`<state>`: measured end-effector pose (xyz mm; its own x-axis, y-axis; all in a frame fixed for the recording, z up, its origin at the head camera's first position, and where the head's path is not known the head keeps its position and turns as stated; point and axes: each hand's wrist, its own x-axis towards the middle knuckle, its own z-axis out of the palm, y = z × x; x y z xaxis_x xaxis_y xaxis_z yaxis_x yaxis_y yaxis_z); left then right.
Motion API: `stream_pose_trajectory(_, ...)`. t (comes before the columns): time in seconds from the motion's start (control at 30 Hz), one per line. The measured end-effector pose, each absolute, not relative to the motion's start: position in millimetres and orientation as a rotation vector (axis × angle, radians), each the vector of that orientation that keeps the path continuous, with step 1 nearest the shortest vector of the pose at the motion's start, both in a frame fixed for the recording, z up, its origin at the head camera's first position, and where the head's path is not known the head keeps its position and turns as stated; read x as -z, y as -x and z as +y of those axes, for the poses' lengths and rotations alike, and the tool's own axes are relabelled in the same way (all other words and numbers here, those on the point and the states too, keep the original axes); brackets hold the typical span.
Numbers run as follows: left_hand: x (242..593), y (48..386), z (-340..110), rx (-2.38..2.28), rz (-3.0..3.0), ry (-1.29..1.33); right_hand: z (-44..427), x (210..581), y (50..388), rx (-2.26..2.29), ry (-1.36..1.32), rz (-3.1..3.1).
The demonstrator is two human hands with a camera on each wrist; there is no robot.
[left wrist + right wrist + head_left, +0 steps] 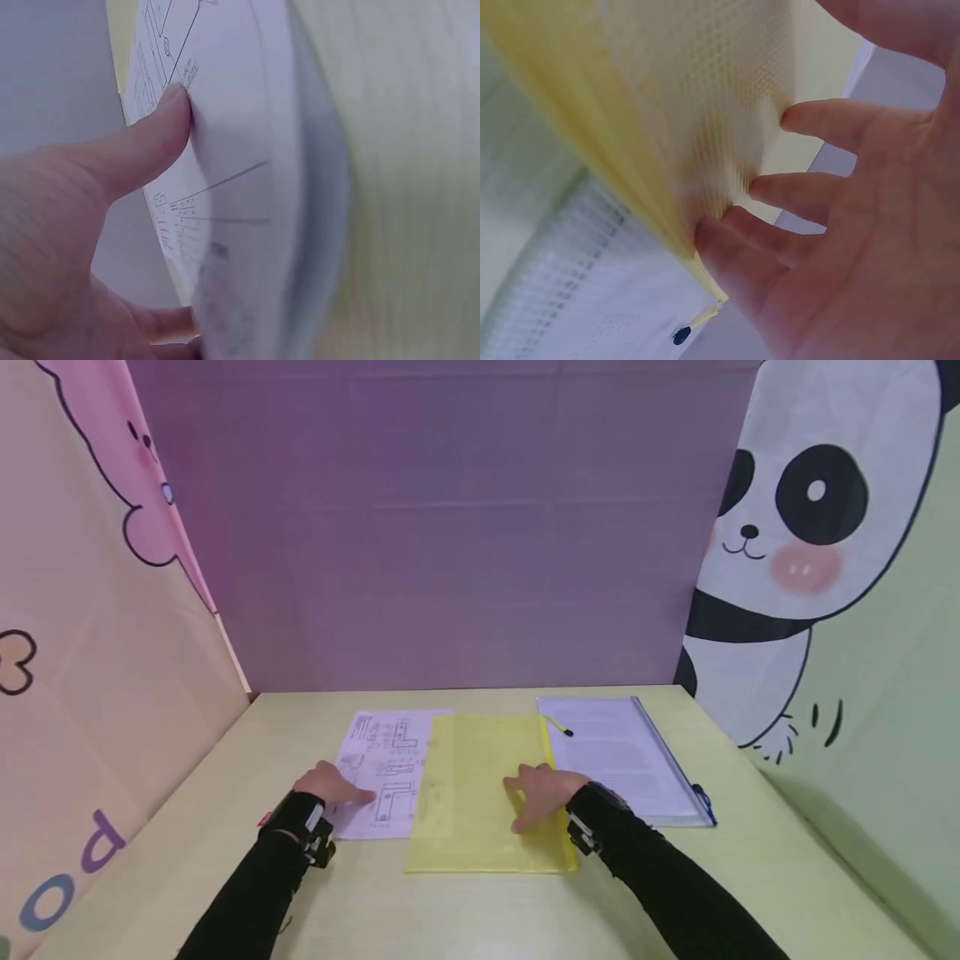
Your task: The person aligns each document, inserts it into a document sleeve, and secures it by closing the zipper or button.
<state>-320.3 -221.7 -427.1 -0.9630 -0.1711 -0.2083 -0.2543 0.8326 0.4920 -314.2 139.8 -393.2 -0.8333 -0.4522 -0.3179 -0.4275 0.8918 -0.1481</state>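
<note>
A sheet with line drawings [401, 789] lies left of centre, its right edge meeting a yellow translucent mesh folder [480, 793]. I cannot tell whether part of the sheet runs under or into the folder. My left hand [333, 783] rests on the sheet's left part, the thumb [161, 131] extended across the drawings. In the left wrist view, the sheet's near edge [300, 195] bows up off the table. On the folder's right half, my right hand [546, 795] spreads its fingers, and the fingertips [795, 116] touch the mesh.
A clear-covered stack of printed pages [615, 768] with a dark spine lies at the right, and a blue tie [703, 802] hangs at its corner. A yellow zipper pull with a black tip [567, 732] lies over it. A purple cloth [465, 543] rises behind the table [300, 902].
</note>
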Motion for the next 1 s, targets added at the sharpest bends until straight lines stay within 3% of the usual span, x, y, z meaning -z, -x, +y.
stream_pose_trajectory(0.67, 438, 340, -233, -1.002, 2.836, 0.425, 142, 399, 314, 0.184, 0.675, 2.719)
stream_pose_trajectory(1.0, 422, 335, -247, -1.061, 2.828, 0.368, 145, 399, 315, 0.192, 0.674, 2.723)
